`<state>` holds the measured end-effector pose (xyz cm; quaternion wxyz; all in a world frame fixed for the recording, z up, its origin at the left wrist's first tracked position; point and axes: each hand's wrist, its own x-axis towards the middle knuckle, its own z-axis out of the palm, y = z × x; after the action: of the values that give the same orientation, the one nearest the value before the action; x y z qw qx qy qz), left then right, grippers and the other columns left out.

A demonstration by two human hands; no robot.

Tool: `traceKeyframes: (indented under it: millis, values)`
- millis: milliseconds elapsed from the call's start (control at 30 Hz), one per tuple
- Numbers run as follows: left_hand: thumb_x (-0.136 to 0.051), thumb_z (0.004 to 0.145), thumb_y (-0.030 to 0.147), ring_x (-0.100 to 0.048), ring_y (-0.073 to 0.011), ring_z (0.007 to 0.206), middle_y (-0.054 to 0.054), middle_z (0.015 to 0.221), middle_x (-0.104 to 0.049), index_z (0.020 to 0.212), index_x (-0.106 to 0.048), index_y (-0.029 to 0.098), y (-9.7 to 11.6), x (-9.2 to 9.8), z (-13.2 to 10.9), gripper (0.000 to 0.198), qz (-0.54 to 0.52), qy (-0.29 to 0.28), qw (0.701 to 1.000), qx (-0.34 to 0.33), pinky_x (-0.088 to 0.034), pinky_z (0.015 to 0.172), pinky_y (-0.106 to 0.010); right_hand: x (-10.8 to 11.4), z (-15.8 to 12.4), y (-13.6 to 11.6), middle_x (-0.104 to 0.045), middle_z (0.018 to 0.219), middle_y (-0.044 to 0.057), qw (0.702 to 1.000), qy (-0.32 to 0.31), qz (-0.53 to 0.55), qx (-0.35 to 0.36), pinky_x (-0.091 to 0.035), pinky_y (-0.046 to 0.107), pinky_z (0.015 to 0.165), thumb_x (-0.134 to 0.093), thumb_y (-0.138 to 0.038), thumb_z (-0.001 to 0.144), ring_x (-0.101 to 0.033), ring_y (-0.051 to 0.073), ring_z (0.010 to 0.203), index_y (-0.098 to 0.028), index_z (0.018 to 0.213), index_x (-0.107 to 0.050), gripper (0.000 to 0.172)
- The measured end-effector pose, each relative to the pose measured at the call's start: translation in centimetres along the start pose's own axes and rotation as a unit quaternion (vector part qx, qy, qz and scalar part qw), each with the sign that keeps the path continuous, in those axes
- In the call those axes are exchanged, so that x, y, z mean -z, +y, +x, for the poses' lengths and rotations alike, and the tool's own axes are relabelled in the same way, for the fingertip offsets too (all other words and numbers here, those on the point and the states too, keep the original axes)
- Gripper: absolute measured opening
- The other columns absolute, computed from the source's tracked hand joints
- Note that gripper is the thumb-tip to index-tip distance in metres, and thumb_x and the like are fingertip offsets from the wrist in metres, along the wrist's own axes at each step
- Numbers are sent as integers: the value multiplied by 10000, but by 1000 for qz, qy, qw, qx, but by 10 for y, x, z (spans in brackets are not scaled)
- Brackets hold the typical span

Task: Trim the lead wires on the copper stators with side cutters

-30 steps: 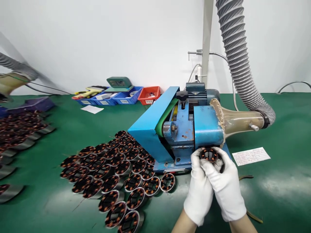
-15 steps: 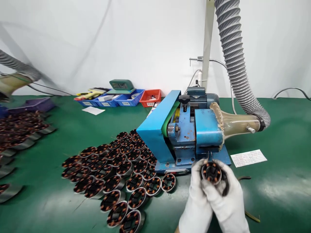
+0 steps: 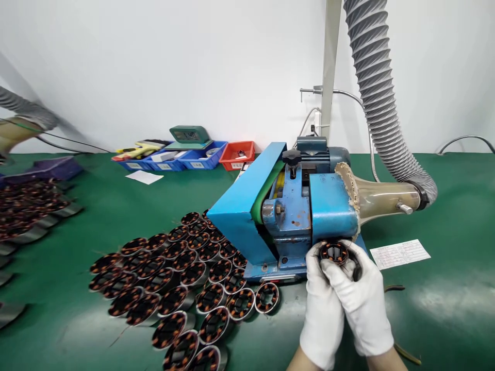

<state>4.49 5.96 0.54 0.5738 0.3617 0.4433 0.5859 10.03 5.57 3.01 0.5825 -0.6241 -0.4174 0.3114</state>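
Both my hands wear white gloves and close together around one wound stator [image 3: 333, 252], a steel ring with copper coils. My left hand [image 3: 322, 304] grips it from the left and below. My right hand [image 3: 361, 299] wraps over it from the right. The stator is held right under the lower front of the blue belt grinder [image 3: 286, 216], touching or nearly touching it. A large group of several similar stators [image 3: 181, 278] lies on the green table to the left of the grinder.
A grey ribbed extraction hose [image 3: 377, 98] runs from the grinder's clear nozzle [image 3: 382, 198] up the wall. A paper slip [image 3: 400, 253] lies at right. Blue bins [image 3: 170, 161] and a red bin [image 3: 236, 153] stand at the back. More stators [image 3: 27, 211] are piled far left.
My hands, which had drawn the stator back from the grinder half a second ago, have brought it up against the machine's lower front again.
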Motion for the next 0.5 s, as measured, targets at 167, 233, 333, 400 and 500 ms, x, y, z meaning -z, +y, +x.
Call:
traceKeyframes:
  millis: [167, 233, 333, 400, 500]
  values:
    - [-626, 752, 331, -664, -197, 927, -68, 1057, -668, 1109, -463, 265, 6, -6, 0, 398, 16, 17, 1000, 16, -527, 834, -338, 2, 0, 0, -713, 1032, 107, 1000, -4, 19, -22, -510, 420, 885, -712, -372, 684, -662, 279, 959, -189, 998, -666, 367]
    - [-608, 756, 332, -664, -196, 908, -64, 1038, -672, 1094, -473, 262, 10, -9, 1, 371, 33, 29, 999, 17, -525, 833, -348, 3, 3, -1, -714, 1028, 111, 999, -2, 22, -31, -506, 430, 892, -707, -388, 684, -661, 284, 960, -188, 992, -671, 369]
    - [-651, 719, 321, -661, -211, 900, -71, 1027, -676, 1083, -496, 252, 9, -10, -7, 402, 69, 57, 996, 21, -517, 843, -368, 7, -1, -2, -730, 977, 109, 999, -3, 16, -27, -516, 431, 882, -729, -358, 642, -671, 295, 933, -185, 942, -692, 348]
    - [-692, 691, 321, -663, -226, 904, -76, 1027, -680, 1061, -533, 249, 4, -4, -20, 409, 77, 75, 994, 18, -524, 832, -363, 12, -12, 0, -744, 937, 99, 998, -10, 43, -44, -555, 397, 821, -759, -304, 588, -689, 299, 892, -197, 898, -705, 333]
    - [-718, 675, 373, -659, -245, 946, -61, 1053, -679, 1001, -591, 270, -5, 11, -41, 365, 62, 77, 995, -6, -543, 820, -342, 21, -39, 5, -752, 935, 99, 984, -18, 152, -86, -596, 354, 722, -789, -285, 558, -714, 306, 844, -229, 934, -696, 391]
